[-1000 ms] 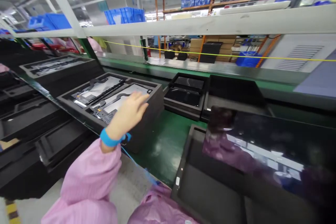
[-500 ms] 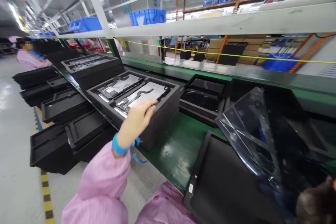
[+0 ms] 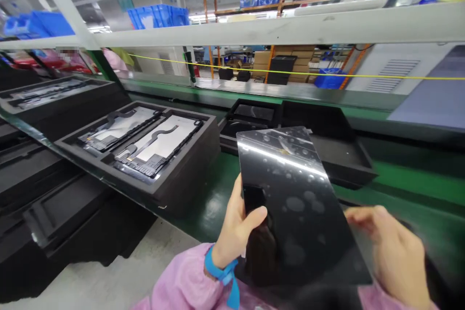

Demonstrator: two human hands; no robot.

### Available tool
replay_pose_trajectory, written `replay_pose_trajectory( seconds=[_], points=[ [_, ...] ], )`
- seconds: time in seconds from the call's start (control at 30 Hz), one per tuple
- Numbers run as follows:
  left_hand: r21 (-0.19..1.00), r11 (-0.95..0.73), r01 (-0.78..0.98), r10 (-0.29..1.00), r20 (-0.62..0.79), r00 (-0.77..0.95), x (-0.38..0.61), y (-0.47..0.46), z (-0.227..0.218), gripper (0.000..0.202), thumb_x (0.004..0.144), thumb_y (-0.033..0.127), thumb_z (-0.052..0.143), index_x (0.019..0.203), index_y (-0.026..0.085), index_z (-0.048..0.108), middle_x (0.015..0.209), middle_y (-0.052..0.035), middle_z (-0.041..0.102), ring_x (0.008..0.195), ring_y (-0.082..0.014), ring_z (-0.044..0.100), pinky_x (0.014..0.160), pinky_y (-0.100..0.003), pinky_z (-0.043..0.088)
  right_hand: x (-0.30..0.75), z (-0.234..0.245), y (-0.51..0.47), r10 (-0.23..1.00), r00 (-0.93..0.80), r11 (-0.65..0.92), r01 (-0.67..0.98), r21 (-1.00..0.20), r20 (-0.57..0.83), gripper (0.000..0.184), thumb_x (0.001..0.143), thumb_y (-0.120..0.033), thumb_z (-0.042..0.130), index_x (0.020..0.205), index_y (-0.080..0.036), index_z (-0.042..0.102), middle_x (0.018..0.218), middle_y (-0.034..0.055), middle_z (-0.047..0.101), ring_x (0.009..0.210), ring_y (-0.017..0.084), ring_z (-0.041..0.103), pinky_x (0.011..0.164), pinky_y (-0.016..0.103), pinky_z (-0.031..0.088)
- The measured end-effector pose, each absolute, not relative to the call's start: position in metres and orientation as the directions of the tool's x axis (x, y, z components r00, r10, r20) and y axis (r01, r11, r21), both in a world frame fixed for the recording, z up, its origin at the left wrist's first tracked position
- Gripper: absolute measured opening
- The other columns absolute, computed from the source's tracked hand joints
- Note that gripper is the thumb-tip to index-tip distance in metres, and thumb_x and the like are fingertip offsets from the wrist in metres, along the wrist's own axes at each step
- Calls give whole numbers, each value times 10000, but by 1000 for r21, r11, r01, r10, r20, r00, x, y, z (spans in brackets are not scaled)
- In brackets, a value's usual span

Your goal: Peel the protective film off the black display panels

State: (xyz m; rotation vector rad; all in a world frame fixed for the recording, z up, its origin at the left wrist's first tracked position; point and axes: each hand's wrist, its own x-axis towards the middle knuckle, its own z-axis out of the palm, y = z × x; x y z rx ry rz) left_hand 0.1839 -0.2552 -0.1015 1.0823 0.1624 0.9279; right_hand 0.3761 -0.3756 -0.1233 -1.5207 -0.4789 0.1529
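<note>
Green conveyor bench (image 3: 218, 198), foam tray (image 3: 174, 174) of backplates at left. Glossy black panel (image 3: 294, 203) held tilted above bench: left hand (image 3: 238, 225) clamps left edge, right hand (image 3: 394, 247) steadies right edge, likely avoiding smudges.

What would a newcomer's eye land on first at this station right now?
The glossy black panel, held up at centre between the left hand and the right hand, bright reflections across its face. To its left, a black foam tray on the green conveyor belt holds two silver-backed panels with black cables. Behind, more black trays sit on the belt, and blue crates line the overhead shelf.
</note>
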Motion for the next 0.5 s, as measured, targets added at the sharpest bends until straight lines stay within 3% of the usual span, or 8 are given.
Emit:
replay_pose_trajectory(
  seconds=[0.1, 0.17, 0.27, 0.37, 0.43, 0.5],
  points=[
    [838, 182, -515, 632, 302, 714, 176, -257, -102, 657, 862, 119, 592, 1429, 302, 317, 1391, 0, 493, 1307, -181, 412, 1096, -282, 315, 409, -94, -363, 572, 791, 13, 255, -967, 217, 547, 796, -687, 526, 931, -190, 710, 829, 115, 669, 722, 226, 647, 593, 318, 544],
    [852, 194, -486, 588, 296, 753, 175, -262, -105, 667, 866, 137, 595, 1429, 348, 305, 1412, 22, 474, 1310, -180, 410, 1089, -277, 327, 419, -74, -351, 594, 758, -59, 375, -925, 270, 551, 847, -628, 484, 1042, -153, 685, 816, 105, 673, 716, 211, 650, 626, 314, 533],
    [871, 209, -443, 542, 274, 795, 175, -271, -107, 679, 865, 168, 604, 1436, 357, 288, 1444, 11, 439, 1320, -199, 400, 1069, -277, 354, 414, -55, -339, 498, 760, -200, 570, -797, 418, 342, 866, -415, 552, 955, -127, 714, 781, 87, 677, 718, 203, 644, 716, 323, 497],
    [881, 254, -399, 534, 216, 817, 174, -275, -106, 695, 855, 200, 618, 1449, 306, 274, 1389, -39, 503, 1235, -209, 498, 1009, -278, 413, 392, -50, -342, 385, 530, -375, 838, -397, 756, 201, 885, -239, 561, 924, -113, 713, 831, 99, 690, 761, 207, 658, 719, 291, 478],
    [883, 266, -386, 550, 190, 813, 173, -275, -103, 685, 842, 211, 631, 1439, 281, 302, 1295, -55, 582, 1117, -198, 582, 922, -259, 463, 375, -52, -351, 380, 326, -346, 918, -194, 866, 167, 908, -212, 541, 909, -133, 689, 997, 103, 675, 923, 220, 648, 805, 295, 486],
    [880, 283, -382, 562, 171, 809, 171, -274, -100, 680, 831, 220, 639, 1427, 290, 319, 1241, -57, 610, 1005, -190, 628, 831, -253, 491, 362, -56, -364, 453, 299, -195, 952, -234, 840, 218, 946, -256, 477, 819, -185, 640, 1194, 67, 599, 1131, 233, 557, 933, 341, 462]
  ],
)
